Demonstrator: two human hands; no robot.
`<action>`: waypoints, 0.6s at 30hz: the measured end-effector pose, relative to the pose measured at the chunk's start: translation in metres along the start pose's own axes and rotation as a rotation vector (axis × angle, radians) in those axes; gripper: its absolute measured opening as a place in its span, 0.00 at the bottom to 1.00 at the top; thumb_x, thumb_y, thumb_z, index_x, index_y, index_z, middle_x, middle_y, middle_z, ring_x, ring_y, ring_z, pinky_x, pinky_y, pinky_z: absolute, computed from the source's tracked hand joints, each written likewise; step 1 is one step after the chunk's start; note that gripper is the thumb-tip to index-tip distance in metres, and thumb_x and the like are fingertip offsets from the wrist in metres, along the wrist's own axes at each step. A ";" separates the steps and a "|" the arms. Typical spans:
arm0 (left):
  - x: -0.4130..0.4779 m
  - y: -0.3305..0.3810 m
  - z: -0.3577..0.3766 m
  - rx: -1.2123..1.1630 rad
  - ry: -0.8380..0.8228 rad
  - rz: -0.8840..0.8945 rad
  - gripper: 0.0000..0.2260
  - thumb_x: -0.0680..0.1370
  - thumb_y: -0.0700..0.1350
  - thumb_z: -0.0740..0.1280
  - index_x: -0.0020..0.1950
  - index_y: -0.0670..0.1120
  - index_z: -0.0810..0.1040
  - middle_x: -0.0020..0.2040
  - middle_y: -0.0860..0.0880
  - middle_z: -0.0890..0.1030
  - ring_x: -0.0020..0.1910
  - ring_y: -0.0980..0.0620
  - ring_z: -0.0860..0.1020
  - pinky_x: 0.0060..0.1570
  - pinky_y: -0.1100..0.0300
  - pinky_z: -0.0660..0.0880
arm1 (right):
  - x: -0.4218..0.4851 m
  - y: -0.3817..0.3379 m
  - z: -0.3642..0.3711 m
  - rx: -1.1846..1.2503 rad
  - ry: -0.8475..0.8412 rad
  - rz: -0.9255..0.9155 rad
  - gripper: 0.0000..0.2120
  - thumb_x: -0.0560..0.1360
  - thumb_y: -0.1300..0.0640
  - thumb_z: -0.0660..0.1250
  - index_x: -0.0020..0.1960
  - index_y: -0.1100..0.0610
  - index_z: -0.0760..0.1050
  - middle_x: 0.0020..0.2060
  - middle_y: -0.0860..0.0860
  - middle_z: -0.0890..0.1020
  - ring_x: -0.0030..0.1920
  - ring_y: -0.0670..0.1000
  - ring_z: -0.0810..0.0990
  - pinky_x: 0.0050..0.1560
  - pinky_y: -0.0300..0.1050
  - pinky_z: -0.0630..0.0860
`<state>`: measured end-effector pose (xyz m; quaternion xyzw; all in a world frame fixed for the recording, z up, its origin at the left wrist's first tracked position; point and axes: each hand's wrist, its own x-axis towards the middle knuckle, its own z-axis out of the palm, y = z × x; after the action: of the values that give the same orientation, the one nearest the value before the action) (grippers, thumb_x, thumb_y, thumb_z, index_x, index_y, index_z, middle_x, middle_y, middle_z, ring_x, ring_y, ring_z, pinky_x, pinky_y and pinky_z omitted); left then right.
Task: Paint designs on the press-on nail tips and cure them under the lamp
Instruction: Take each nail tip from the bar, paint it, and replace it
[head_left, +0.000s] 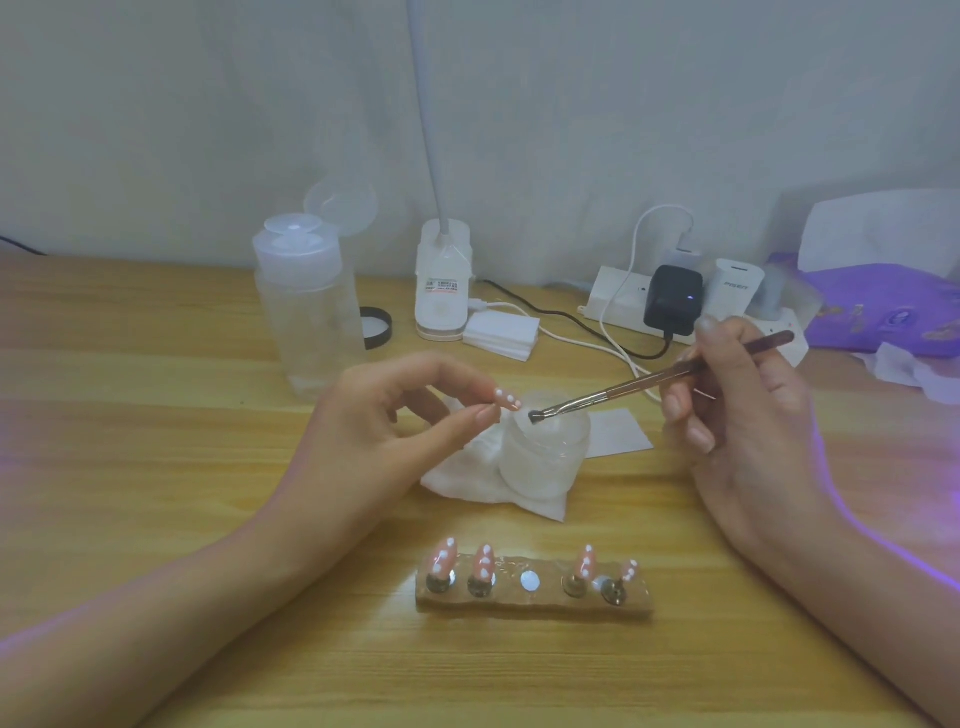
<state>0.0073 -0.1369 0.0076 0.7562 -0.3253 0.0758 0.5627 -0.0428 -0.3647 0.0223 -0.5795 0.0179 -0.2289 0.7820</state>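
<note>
Four dotted nail tips are sitting on the holder before the jar; over the jar, the left hand is pinching the fifth tip, the right hand gripping a brush. Curing seems outstanding.

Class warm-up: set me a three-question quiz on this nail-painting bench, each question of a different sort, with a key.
1. True or false: every stand on the display holder carries a nail tip.
2. Fill in: the right hand holds the brush with its bristles at the mouth of the frosted ___.
3. What does the left hand pinch? A) the brush B) a dotted nail tip C) the display holder

Key:
1. False: the middle stand is bare.
2. jar
3. B
</note>
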 end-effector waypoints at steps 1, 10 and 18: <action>0.000 -0.001 0.000 0.005 0.001 -0.005 0.05 0.74 0.50 0.73 0.43 0.62 0.83 0.45 0.61 0.85 0.37 0.60 0.79 0.35 0.76 0.68 | 0.000 0.000 0.000 0.002 0.006 0.018 0.14 0.75 0.50 0.65 0.31 0.48 0.72 0.24 0.48 0.73 0.21 0.44 0.66 0.21 0.33 0.61; 0.000 -0.004 0.000 0.032 -0.031 -0.039 0.03 0.73 0.54 0.73 0.44 0.57 0.82 0.47 0.57 0.84 0.38 0.57 0.76 0.38 0.68 0.74 | 0.003 -0.001 -0.002 0.054 0.031 0.082 0.11 0.73 0.48 0.67 0.37 0.52 0.71 0.24 0.51 0.74 0.20 0.44 0.65 0.20 0.32 0.63; 0.000 -0.002 0.001 0.058 -0.015 -0.037 0.05 0.73 0.49 0.75 0.41 0.55 0.81 0.44 0.58 0.83 0.31 0.59 0.71 0.32 0.74 0.67 | 0.003 0.000 -0.001 0.052 0.010 0.067 0.15 0.81 0.58 0.60 0.37 0.54 0.65 0.24 0.50 0.75 0.19 0.44 0.64 0.21 0.33 0.63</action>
<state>0.0080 -0.1376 0.0051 0.7786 -0.3130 0.0690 0.5394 -0.0406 -0.3665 0.0227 -0.5571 0.0352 -0.2057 0.8038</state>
